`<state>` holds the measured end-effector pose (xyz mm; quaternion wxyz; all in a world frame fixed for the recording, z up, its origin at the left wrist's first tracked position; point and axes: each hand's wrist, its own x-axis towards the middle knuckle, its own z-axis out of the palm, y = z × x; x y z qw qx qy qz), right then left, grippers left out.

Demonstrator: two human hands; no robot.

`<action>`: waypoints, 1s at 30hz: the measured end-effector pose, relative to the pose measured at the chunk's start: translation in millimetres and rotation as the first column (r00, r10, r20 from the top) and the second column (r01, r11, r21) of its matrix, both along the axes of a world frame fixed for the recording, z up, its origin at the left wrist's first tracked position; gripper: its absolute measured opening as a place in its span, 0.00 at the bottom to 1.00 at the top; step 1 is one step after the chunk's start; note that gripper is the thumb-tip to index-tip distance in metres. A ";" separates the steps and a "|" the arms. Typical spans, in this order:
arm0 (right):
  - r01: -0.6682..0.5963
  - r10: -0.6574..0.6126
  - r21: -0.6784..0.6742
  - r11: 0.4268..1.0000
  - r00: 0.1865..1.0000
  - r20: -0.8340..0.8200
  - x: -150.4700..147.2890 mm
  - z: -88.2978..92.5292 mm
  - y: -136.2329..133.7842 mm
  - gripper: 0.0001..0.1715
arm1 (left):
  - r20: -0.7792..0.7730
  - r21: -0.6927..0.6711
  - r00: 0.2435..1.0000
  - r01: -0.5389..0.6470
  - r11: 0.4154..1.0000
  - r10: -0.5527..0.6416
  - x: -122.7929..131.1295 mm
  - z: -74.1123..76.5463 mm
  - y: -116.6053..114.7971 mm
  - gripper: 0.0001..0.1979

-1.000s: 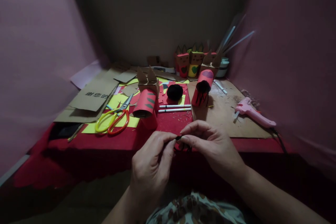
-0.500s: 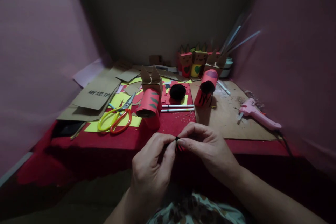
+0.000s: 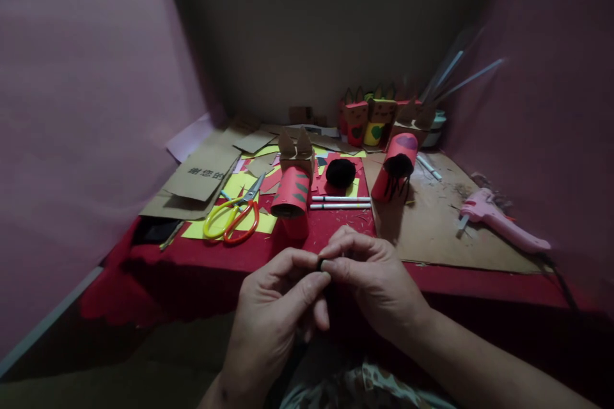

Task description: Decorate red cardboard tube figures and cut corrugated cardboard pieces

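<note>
My left hand (image 3: 283, 300) and my right hand (image 3: 374, 275) meet in front of the table's near edge. Both are closed, thumb against fingers, on a small black piece of yarn (image 3: 320, 263) that is mostly hidden by the fingertips. Beyond them a black yarn ball (image 3: 340, 173) lies on paper scraps. A red paper roll figure (image 3: 293, 188) with cardboard ears stands left of the ball. To the right, another red paper roll figure (image 3: 400, 148) has black strands hanging at its open end.
Scissors (image 3: 240, 220) with yellow and red handles lie at left beside cardboard sheets (image 3: 196, 172). White marker pens (image 3: 340, 206) lie mid-table. A pink glue gun (image 3: 499, 220) rests on a cardboard sheet (image 3: 432, 249). Finished-looking paper figures (image 3: 355, 121) stand at the back.
The scene has shifted rightward as my head turned left. The loose black strands below my fingertips are now hidden, and my left thumb and fingers have changed position around the yarn.
</note>
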<state>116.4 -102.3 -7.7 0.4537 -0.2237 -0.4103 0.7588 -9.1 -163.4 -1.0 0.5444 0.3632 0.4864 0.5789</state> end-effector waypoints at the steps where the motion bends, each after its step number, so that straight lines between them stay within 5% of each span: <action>1: -0.046 0.046 -0.016 0.999 0.999 0.008 -1.2 1.7 0.4 0.05 | 0.008 0.012 1.000 -0.025 1.000 0.025 -0.6 0.3 -0.7 0.04; 4: -0.122 0.115 0.064 0.990 0.988 0.108 -3.7 9.1 6.3 0.05 | -0.067 0.073 0.987 -0.138 0.988 0.143 -5.6 4.4 -2.8 0.04; 6: 0.007 -0.107 0.367 0.930 0.962 0.253 -6.7 14.4 14.6 0.04 | -0.239 0.173 0.927 -0.253 0.952 0.290 -11.9 10.4 -2.5 0.02; 7: 0.081 -0.295 0.574 0.815 0.911 0.290 -9.4 16.5 19.6 0.03 | -0.346 0.260 0.857 -0.302 0.917 0.381 -15.6 14.1 -1.4 0.01; 10: 0.079 -0.736 0.959 0.271 0.659 0.154 -22.5 17.8 34.9 0.08 | -0.601 0.580 0.471 -0.298 0.758 0.645 -25.9 24.1 6.2 0.03; 12: -0.007 -0.826 0.992 0.124 0.554 0.107 -33.3 14.8 43.0 0.09 | -0.650 0.717 0.193 -0.167 0.677 0.735 -30.3 27.9 13.5 0.05; 14: -0.042 -0.855 0.993 0.108 0.506 0.114 -42.9 10.1 48.5 0.07 | -0.643 0.765 0.015 -0.045 0.643 0.766 -32.4 28.8 20.7 0.05; 16: -0.041 -0.861 0.993 0.113 0.494 0.118 -49.9 5.3 51.9 0.03 | -0.624 0.781 -0.066 -0.015 0.624 0.779 -32.6 27.8 26.5 0.05; 21: -0.004 -0.860 0.998 0.071 0.507 0.063 -57.6 -2.2 55.4 0.05 | -0.629 0.777 -0.071 -0.035 0.628 0.774 -31.5 25.2 35.0 0.04; 30: 0.038 -0.839 0.993 0.109 0.539 0.071 -61.9 -4.6 55.1 0.06 | -0.588 0.788 -0.179 0.091 0.609 0.788 -33.6 24.1 43.1 0.05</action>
